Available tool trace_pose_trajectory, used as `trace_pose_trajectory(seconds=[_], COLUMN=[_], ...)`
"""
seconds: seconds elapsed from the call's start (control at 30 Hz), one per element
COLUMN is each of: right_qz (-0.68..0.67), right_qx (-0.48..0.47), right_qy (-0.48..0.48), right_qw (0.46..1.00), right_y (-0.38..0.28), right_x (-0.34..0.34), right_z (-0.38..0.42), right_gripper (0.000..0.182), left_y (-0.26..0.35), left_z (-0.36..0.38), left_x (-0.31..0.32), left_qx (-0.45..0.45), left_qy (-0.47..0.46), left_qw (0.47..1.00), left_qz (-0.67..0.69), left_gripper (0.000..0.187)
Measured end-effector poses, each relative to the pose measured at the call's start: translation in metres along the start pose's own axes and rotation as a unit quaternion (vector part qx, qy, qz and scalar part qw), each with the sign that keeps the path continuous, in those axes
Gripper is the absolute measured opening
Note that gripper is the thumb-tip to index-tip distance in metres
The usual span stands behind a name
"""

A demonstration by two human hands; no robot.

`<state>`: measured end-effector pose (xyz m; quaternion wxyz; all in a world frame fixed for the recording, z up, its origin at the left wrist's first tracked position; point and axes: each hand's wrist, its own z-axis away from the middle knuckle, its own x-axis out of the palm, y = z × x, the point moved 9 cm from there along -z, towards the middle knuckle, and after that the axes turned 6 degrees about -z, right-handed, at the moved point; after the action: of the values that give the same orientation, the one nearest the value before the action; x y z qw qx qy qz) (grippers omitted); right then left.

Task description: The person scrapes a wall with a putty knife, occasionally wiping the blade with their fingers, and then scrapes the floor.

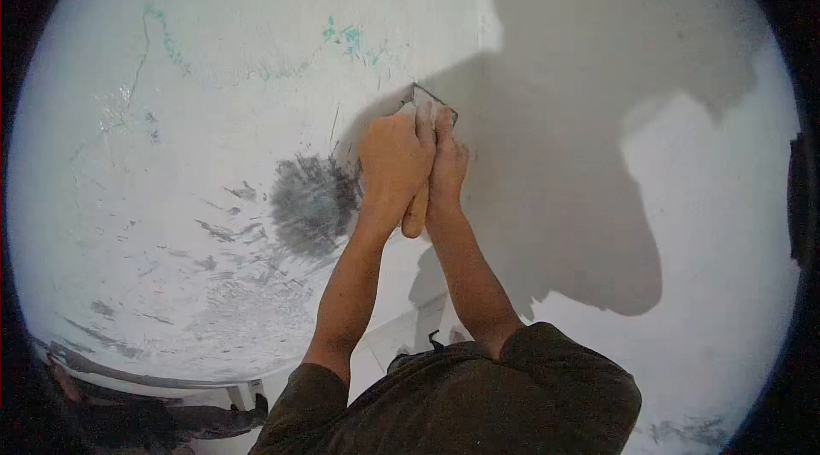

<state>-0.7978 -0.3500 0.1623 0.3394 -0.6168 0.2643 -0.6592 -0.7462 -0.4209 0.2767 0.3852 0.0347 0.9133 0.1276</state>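
Note:
Both my hands grip one scraper, its wooden handle (415,218) sticking out below them. The scraper's blade edge (437,97) lies against a white wall (222,113), angled up. My left hand (395,156) is closed over the tool, with its fingers pointing toward the blade. Pressed beside it, my right hand (448,160) is also closed on the scraper, its fingertips close to the blade. The hands cover most of the tool. To the left of my left hand, a dark grey smudged patch (312,203) marks the wall.
Green paint traces (346,37) and grey scuffs (218,233) mark the wall. My shadow (564,165) falls across its right side. Pale floor tiles (367,365) show below my arms. At the lower left is a person in dark clothing (145,425), partly cut off.

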Motion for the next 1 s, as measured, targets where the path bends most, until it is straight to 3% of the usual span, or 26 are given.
trace_pose_trajectory(seconds=[0.07,0.13,0.23,0.33,0.43,0.57,0.63,0.83,0.87,0.93,1.0], right_qz=[-0.013,-0.006,-0.055,0.021,-0.007,-0.053,0.07,0.033,0.034,-0.014,-0.022], right_qx=[-0.019,-0.08,-0.047,-0.044,-0.075,-0.095,-0.084,-0.077,-0.076,-0.062,-0.061], right_qy=[-0.027,0.022,0.017,0.01,-0.01,0.04,-0.001,-0.016,-0.014,0.081,0.061], right_qw=[0.999,0.997,0.997,0.999,0.997,0.993,0.994,0.996,0.996,0.995,0.996], right_y=[0.0,-0.01,-0.011,0.002,-0.007,-0.026,-0.011,-0.024,-0.021,-0.014,-0.024], right_x=[0.003,-0.001,0.0,-0.008,-0.006,-0.008,-0.016,-0.009,-0.008,-0.02,-0.01], right_z=[0.003,0.002,0.001,-0.005,-0.01,-0.002,-0.01,-0.011,-0.009,-0.004,-0.01], right_gripper=[0.056,0.056,0.054,0.054,0.054,0.054,0.05,0.048,0.048,0.049,0.05], left_y=[0.0,-0.004,0.004,-0.003,0.0,0.002,-0.005,0.008,0.005,0.003,0.006], left_z=[0.003,0.004,-0.004,0.003,0.004,0.0,0.008,-0.001,0.004,0.005,0.002], left_x=[-0.002,0.006,0.003,0.008,0.015,0.021,0.022,0.008,0.01,0.013,0.008], left_qx=[-0.001,-0.031,0.001,0.01,0.013,-0.003,-0.016,-0.022,-0.02,-0.005,0.007], left_qy=[0.003,-0.052,-0.025,-0.008,-0.009,-0.015,0.007,0.018,0.028,0.057,0.087], left_qw=[1.0,0.998,1.0,0.999,1.0,1.0,0.999,0.998,0.995,0.994,0.991], left_qz=[-0.001,0.012,0.015,0.032,0.002,0.006,0.043,0.055,0.098,0.098,0.099], left_gripper=[0.038,0.037,0.038,0.041,0.042,0.044,0.043,0.032,0.03,0.03,0.029])
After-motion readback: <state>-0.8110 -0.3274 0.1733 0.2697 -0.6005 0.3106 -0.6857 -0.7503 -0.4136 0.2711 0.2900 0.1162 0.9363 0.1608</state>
